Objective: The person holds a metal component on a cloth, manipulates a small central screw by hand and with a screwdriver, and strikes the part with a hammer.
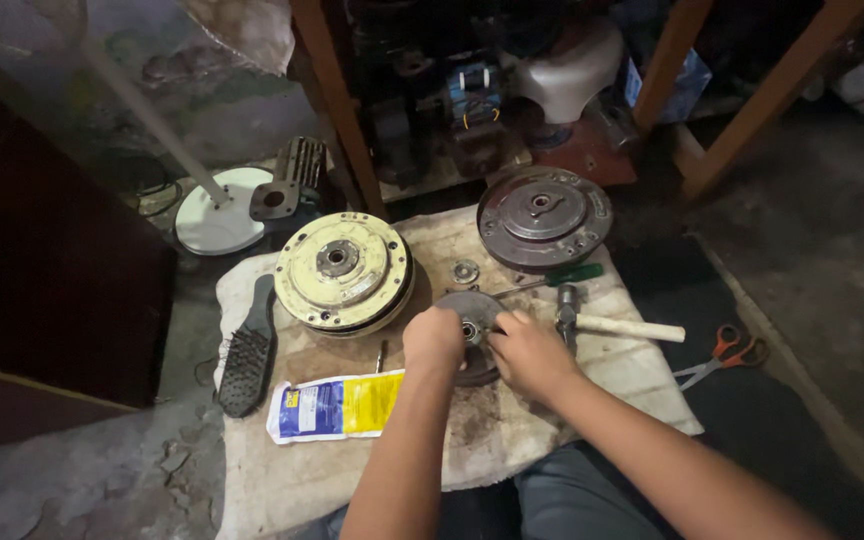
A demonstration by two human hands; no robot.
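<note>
while both hands close over the small grey disc [472, 330] at the middle of the cloth [512, 430], the left hand [434, 338] is fisted on its near left edge, likely to pin it flat, and the right hand [527, 352] curls its fingertips at the hub, perhaps pinching some small part (too hidden to tell). other things lie within reach: a cream-coloured round housing [344, 272] to the left, a dark round plate [544, 215] behind, a washer [466, 271], a green-handled screwdriver [552, 279] and a hammer [612, 325] just beside the right hand. a wire brush [249, 355] and a blue-and-yellow tube [337, 406] rest at the left. orange-handled scissors [727, 352] lie on the dim concrete floor [832, 230], under wooden shelf legs [337, 100].
</note>
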